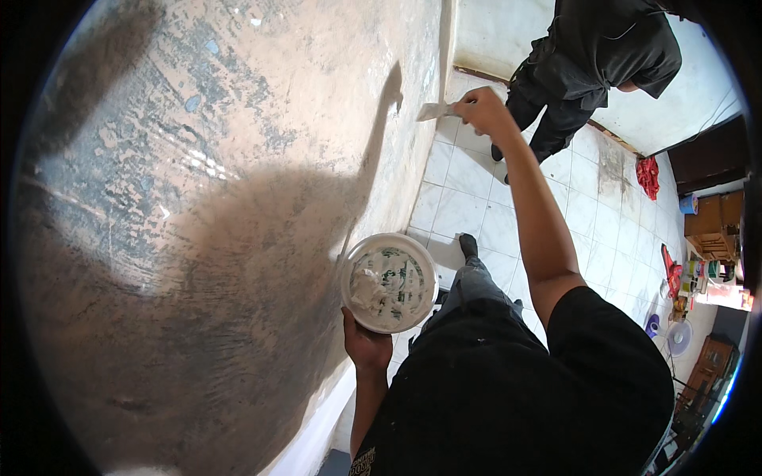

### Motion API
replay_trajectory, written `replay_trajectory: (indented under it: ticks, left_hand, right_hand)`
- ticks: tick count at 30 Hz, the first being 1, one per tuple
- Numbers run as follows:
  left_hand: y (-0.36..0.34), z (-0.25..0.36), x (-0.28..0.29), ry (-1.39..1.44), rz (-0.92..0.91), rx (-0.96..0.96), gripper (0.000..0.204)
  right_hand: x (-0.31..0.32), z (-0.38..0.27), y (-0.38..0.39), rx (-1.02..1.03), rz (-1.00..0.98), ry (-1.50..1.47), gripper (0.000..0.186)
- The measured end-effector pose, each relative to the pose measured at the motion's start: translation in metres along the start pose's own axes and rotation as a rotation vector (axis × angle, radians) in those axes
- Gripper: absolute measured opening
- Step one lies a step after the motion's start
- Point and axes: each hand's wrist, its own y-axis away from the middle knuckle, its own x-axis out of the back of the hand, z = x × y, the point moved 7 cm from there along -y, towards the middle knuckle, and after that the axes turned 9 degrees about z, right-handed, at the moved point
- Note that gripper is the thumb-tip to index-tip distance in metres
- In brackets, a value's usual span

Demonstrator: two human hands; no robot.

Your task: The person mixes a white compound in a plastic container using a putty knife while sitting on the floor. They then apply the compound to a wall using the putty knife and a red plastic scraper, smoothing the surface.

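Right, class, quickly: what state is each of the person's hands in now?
Left hand: holding a round white container, fingers mostly hidden beneath.
Right hand: closed on a scraper.

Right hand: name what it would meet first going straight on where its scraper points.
Probably the patchy wall, the scraper reaching it before the right hand; the gap between is hard to judge in this view.

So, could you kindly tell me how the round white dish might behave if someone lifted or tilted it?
The round white dish is probably fairly stiff: its rim looks evenly round, with the left hand at its near edge. It may tip leftward, where much of the pale paste sits. Its smeared face could be slippery.
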Motion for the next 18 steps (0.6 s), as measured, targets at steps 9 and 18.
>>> replay_trajectory:
  ticks: [9,18]
  left_hand:
    - [0.002,0.004,-0.002,-0.042,-0.01,-0.065,0.06]
    - [-0.005,-0.007,0.009,0.011,-0.002,-0.036,0.059]
  right_hand:
    - [-0.02,-0.046,0.001,-0.033,-0.1,-0.146,0.027]
    - [-0.019,-0.012,-0.009,0.157,0.138,0.057,0.038]
